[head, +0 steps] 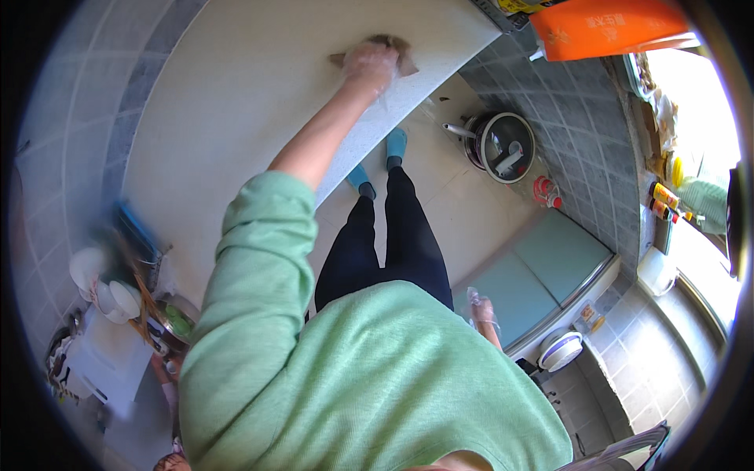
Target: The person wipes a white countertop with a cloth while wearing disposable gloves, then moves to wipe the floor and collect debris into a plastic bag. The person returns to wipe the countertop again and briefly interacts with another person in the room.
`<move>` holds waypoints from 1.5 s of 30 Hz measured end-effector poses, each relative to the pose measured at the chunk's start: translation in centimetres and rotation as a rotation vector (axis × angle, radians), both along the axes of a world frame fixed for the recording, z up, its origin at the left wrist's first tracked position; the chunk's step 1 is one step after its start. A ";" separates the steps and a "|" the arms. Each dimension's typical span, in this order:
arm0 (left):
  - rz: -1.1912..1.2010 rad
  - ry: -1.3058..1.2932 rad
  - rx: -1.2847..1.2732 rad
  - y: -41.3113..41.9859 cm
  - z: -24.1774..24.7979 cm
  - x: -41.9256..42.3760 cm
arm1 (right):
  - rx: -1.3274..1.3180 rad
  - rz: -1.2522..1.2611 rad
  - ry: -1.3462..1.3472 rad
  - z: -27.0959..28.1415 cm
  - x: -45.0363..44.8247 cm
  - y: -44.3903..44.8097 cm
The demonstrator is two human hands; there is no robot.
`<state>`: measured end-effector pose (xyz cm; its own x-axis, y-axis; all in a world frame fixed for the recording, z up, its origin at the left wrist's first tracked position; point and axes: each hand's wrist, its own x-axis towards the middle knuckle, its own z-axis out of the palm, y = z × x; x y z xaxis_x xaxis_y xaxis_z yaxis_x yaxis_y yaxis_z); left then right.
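My left hand (370,66), in a clear plastic glove, presses a brown cloth (406,59) onto a broad pale worktop (235,88), close to its front edge. Folds of the cloth show on both sides of the fingers. Low at my right side hangs my right hand (484,311), also in a clear plastic glove, near light green cabinet doors (530,288). Its fingers are too small and blurred to tell if they are closed, and I see no object in it.
A glass-lidded pot (508,147) and a red-topped bottle (546,191) stand on the floor by the tiled wall. An orange bag (607,29) is at upper right. White bowls (121,300) and a white board (106,359) are at left, beside another person's hand (160,366).
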<state>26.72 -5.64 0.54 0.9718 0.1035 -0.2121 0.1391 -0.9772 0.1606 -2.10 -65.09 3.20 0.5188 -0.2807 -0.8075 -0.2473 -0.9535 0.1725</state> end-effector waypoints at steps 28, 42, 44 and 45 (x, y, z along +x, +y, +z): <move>-0.370 0.408 0.072 -0.3 1.3 -14.7 | -0.013 -0.006 0.192 -8.2 -7.5 -2.7; -0.395 0.003 -0.079 -3.6 -1.1 -6.7 | -0.115 -0.357 0.133 -4.4 -6.2 -0.7; -0.430 0.210 0.025 -0.1 -2.1 -16.2 | -0.091 -0.317 0.144 -5.6 -5.9 0.8; -0.499 0.126 0.123 1.1 -1.9 -20.0 | -0.039 -0.283 0.147 -6.2 -5.6 1.5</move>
<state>6.68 -4.54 -1.34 0.8768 -0.3338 -0.3462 -0.3370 -0.9400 0.0528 -7.75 -63.57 -3.05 0.2943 -0.4293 -0.8539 -0.4714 -0.8424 0.2611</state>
